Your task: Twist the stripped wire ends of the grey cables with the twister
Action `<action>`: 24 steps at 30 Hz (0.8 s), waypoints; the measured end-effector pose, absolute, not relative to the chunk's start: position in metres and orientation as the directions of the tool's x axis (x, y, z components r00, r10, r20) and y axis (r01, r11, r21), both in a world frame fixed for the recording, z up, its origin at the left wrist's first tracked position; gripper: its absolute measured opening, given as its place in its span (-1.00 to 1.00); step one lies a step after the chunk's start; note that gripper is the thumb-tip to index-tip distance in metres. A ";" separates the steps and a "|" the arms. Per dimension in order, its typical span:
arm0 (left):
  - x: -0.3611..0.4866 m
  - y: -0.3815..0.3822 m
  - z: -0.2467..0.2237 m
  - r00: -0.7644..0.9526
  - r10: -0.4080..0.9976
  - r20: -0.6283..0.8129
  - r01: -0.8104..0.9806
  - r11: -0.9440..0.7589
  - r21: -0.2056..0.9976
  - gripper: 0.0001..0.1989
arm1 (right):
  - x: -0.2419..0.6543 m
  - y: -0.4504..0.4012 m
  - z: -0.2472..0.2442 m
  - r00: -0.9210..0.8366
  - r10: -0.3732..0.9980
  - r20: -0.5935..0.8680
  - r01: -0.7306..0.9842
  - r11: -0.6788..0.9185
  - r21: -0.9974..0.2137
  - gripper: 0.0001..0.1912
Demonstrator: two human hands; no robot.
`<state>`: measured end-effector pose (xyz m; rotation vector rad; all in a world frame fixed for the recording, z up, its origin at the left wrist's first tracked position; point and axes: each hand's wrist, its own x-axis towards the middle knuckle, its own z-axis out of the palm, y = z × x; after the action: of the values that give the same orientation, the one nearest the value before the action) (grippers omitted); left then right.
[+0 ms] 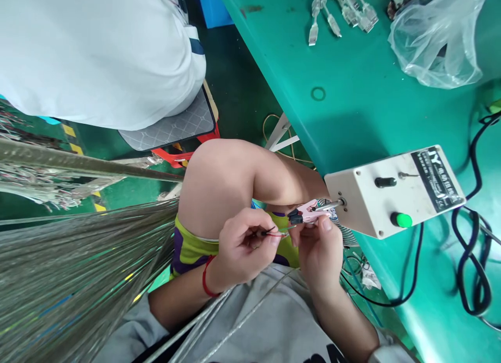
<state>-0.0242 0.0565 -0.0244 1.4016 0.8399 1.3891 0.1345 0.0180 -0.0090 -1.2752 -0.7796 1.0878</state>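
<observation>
My left hand (pixel 247 244) is closed in a pinch around the end of a cable, from which thin red, black and green wires (pixel 278 233) stick out toward the right. Just across from it, my right hand (pixel 321 250) has thumb and fingers closed on a pink clip (pixel 312 211) with black jaw tips. The clip sits on the metal shaft of a beige machine box (pixel 368 196). The green wire reaches up to the black tips; whether they grip it I cannot tell. Part of the held cable is hidden inside my left hand.
The box, with a green button (pixel 403 220) and a black switch (pixel 385 182), stands at the green table's (pixel 340 123) edge. USB cable ends (pixel 354 10) and a plastic bag (pixel 434 49) lie farther back. Long grey cables (pixel 90 279) hang at left. A person in white (pixel 102 55) sits nearby.
</observation>
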 end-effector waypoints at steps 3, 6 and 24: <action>-0.021 0.057 -0.030 0.046 0.950 0.309 -0.167 -0.298 0.940 -0.89 | 0.138 0.030 -0.007 0.292 0.946 -0.138 -0.263 -0.060 -0.963 -0.48; -0.019 0.058 -0.031 0.028 0.958 0.284 -0.181 -0.274 0.944 -0.88 | 0.139 0.034 -0.006 0.242 0.959 -0.147 -0.336 -0.060 -0.940 -0.50; -0.015 0.058 -0.028 0.130 0.972 0.198 -0.204 -0.169 0.964 -0.84 | 0.140 0.033 -0.016 0.253 0.946 -0.203 -0.460 -0.067 -0.886 -0.56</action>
<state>-0.0149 0.0578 -0.0285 1.2627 0.8632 1.3144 0.1399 0.0329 -0.0162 -1.0858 -0.5857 1.2692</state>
